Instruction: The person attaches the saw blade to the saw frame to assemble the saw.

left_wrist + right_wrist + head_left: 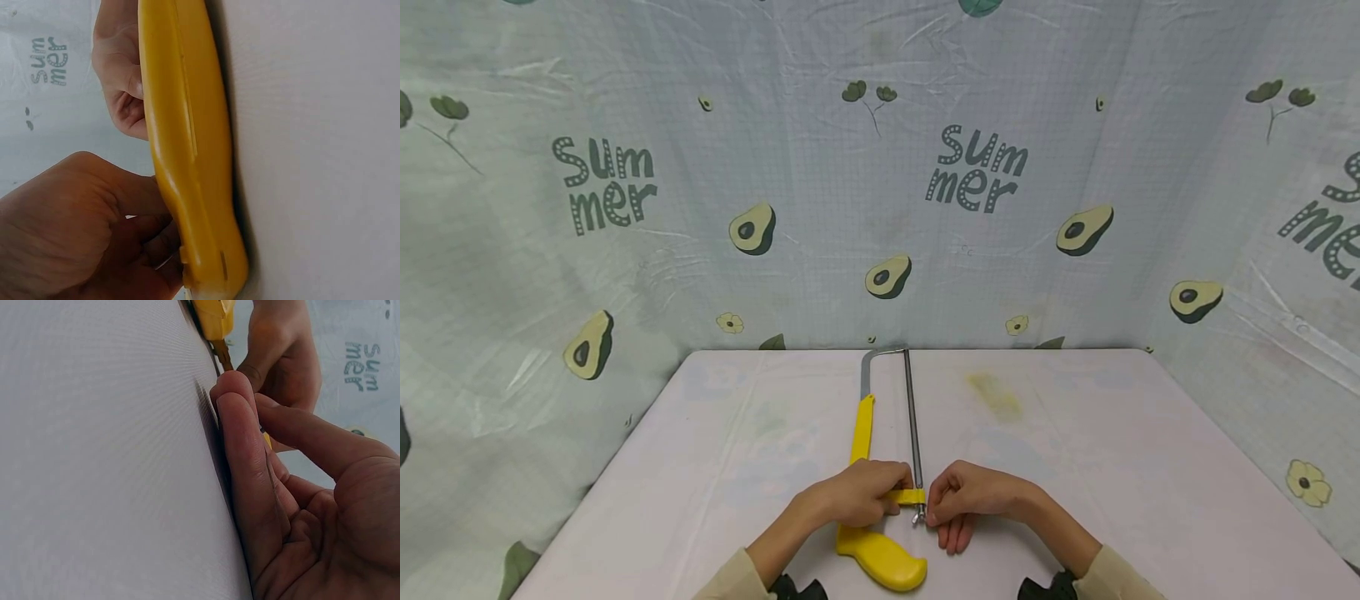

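Note:
A hacksaw (862, 425) with a yellow frame, a grey metal front bow and a curved yellow handle (887, 560) lies on the table, its bow pointing away from me. My left hand (867, 490) grips the frame just ahead of the handle, with thumb and fingers around the short yellow cross arm (910, 497). The blade side (913, 417) runs down to that arm, and a small metal wing nut (918, 517) sticks out below it. At the nut, my right hand (973, 498) has its thumb and forefinger together, the other fingers curled under against the tabletop.
The pale table (1075, 433) has a yellowish stain (996, 396) toward its far side. A sheet (820, 167) printed with avocados and the word "summer" hangs behind and along both sides. The bow's tip reaches the table's far edge.

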Demonstrator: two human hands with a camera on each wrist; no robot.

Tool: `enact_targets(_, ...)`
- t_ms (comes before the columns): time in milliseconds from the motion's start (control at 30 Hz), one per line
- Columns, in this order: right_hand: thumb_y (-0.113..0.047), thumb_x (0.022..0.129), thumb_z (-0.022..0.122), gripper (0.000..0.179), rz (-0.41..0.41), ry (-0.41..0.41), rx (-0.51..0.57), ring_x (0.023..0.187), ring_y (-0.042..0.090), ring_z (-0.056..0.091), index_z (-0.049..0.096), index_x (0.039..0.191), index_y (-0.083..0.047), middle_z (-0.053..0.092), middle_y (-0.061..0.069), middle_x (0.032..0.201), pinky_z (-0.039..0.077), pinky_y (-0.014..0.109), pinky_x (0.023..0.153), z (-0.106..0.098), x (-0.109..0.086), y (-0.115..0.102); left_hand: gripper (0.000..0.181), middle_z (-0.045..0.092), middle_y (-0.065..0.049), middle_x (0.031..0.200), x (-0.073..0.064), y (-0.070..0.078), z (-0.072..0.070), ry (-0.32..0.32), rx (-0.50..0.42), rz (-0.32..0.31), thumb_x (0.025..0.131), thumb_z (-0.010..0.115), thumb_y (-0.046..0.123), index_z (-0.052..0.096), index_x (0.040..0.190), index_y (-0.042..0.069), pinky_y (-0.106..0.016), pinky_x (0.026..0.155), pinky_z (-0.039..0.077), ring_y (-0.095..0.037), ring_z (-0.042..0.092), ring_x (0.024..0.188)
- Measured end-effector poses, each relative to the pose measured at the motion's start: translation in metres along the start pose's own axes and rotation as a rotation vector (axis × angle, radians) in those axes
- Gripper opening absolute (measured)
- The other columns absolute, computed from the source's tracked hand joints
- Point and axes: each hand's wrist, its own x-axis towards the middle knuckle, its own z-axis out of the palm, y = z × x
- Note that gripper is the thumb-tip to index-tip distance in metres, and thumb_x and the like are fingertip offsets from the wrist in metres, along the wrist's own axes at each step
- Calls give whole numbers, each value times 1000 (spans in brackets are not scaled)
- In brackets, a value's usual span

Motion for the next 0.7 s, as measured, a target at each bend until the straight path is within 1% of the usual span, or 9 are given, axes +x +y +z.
enact_targets(367, -10, 96, 67, 11, -7, -10, 5, 61, 8, 72, 67, 98, 0, 75, 4, 75, 58, 24, 58, -6, 0, -1, 16, 55, 12, 89, 4, 1, -1, 5, -13, -21, 98, 70, 13, 60, 109, 19, -19, 77, 44, -4, 50, 80)
enact_targets(700, -11, 97, 67, 13, -2, -17, 3, 61, 7, 72, 68, 99, 1, 75, 3, 75, 58, 23, 59, -11, 0, -1, 16, 55, 12, 88, 9, 1, 0, 3, -20, -41, 97, 70, 13, 60, 108, 20, -19, 77, 44, -4, 50, 81)
